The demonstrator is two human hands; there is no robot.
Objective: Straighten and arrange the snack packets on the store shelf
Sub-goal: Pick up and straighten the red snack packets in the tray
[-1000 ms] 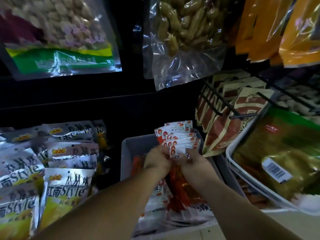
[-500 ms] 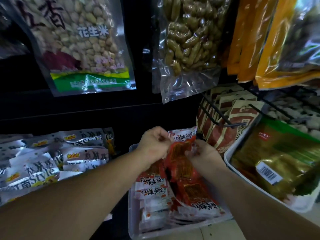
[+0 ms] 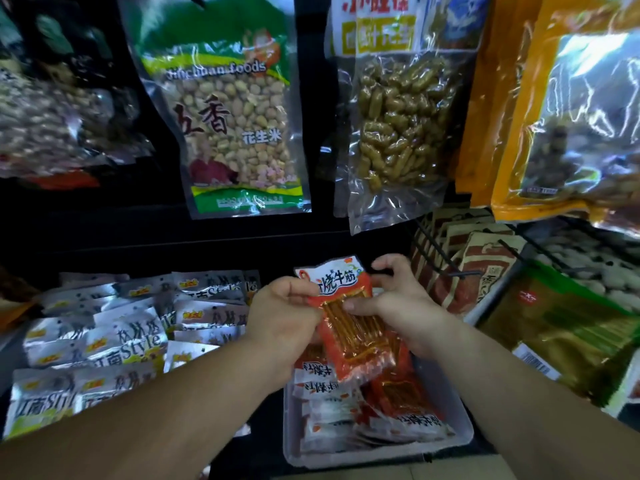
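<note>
A stack of red snack packets (image 3: pixel 349 317) with white tops is held upright above a clear plastic bin (image 3: pixel 460 434). My left hand (image 3: pixel 280 313) grips the stack's left edge. My right hand (image 3: pixel 398 299) pinches its right edge, thumb on the front. More red packets (image 3: pixel 367 414) lie flat and overlapping inside the bin under the stack.
Silver and yellow packets (image 3: pixel 121 341) lie piled to the left of the bin. A peanut bag (image 3: pixel 228 133) and a clear bag of green snacks (image 3: pixel 398 133) hang above. Brown packets (image 3: pixel 485 268) on wire hooks and a white tray with a green packet (image 3: pixel 561 327) stand to the right.
Both hands lifted the stack of red packets up out of the bin and turned its front face toward me. The camera tilted upward, showing more of the hanging bags.
</note>
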